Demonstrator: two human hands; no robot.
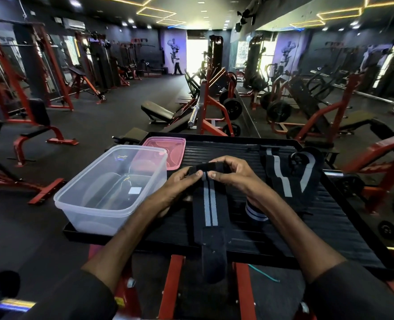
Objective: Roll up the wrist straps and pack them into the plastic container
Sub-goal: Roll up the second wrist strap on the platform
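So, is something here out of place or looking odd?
Nothing is damaged or spilled. Only this: the strap held by both hands, left and right, hangs over the platform's near edge. The container is empty, its pink lid behind it.

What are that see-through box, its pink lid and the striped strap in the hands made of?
The box looks like clear, glossy plastic: you see through its walls and they catch light. The pink lid seems the same translucent plastic, tinted. The strap held by both hands looks like matte woven fabric, black with grey stripes, probably elastic.
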